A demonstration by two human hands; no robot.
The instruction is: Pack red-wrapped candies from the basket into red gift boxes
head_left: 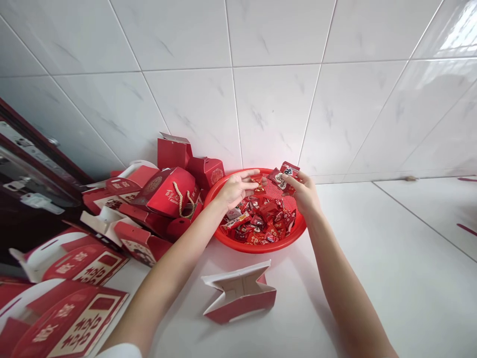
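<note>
Wrapped candies (266,219) in red and dark wrappers fill part of a round red plastic basket (257,247) with a mesh wall. Over the basket's left side, my left hand (238,189) pinches a small red and gold wrapped candy (258,183). My right hand (304,194) is above the basket's right rim, its fingers closed on red candy packets (285,176) with white and black print. In front of the basket, an open red paper box (242,298) with a pale inside stands on the white surface, touched by neither hand.
Several red gift boxes (167,191), some with rope handles, are piled left of the basket. More red boxes with white handles (80,263) line the left front. A white tiled wall (276,109) rises behind. A dark-framed glass piece (33,164) stands at the far left.
</note>
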